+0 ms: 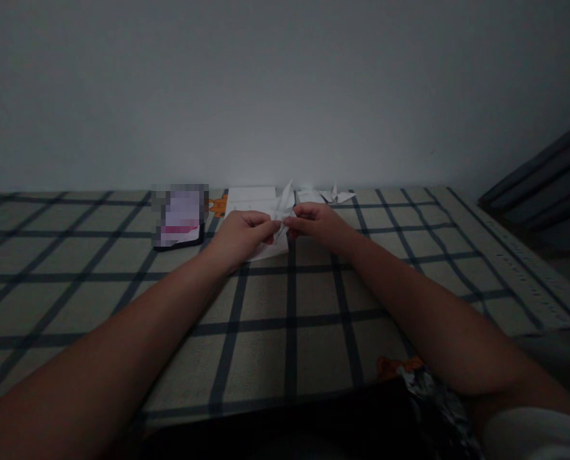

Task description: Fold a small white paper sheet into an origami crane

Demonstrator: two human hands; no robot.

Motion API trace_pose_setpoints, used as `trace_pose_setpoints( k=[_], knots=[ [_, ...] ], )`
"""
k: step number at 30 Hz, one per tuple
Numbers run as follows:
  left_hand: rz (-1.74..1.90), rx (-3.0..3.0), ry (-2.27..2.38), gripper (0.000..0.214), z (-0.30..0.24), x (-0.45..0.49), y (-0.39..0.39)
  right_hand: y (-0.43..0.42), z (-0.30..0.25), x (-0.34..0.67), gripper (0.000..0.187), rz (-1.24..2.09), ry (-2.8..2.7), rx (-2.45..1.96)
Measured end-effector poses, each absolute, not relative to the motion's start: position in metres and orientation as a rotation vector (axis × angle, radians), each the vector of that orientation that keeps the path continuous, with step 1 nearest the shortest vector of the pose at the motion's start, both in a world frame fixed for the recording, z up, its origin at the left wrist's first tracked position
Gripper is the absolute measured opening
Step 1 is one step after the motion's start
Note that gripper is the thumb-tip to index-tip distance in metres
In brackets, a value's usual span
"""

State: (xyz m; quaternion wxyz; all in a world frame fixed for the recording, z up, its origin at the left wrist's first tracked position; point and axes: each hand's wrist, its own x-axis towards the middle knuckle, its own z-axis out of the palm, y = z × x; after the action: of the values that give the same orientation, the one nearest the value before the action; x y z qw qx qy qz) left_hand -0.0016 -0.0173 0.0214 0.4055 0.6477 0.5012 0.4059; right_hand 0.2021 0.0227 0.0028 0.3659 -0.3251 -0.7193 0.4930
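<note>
Both my arms reach forward over a checked cloth (266, 345). My left hand (241, 235) and my right hand (316, 223) meet at the middle, each pinching a white folded paper piece (281, 225) between the fingertips. One pointed flap of the paper sticks up between the hands; its lower part lies on the cloth. The fingers of both hands are closed on the paper.
A phone with a lit screen (179, 217) lies to the left of my hands. White paper sheets (252, 197) and a small folded paper figure (335, 195) lie by the wall. An orange shape (216, 206) shows beside the sheets. A dark striped object (544, 185) stands at the right.
</note>
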Motion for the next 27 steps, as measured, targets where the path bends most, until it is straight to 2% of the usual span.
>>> trace_pose_setpoints(
  k=[18, 27],
  knots=[
    [0.995, 1.515, 1.253, 0.030, 0.0217, 0.0024, -0.0200, 0.0234, 0.0035, 0.2024, 0.031, 1.307, -1.791, -0.867],
    [0.926, 1.639, 1.300, 0.036, 0.0163, -0.0031, -0.0145, 0.0230, 0.0032, 0.2023, 0.027, 1.364, -1.758, -0.862]
  ],
)
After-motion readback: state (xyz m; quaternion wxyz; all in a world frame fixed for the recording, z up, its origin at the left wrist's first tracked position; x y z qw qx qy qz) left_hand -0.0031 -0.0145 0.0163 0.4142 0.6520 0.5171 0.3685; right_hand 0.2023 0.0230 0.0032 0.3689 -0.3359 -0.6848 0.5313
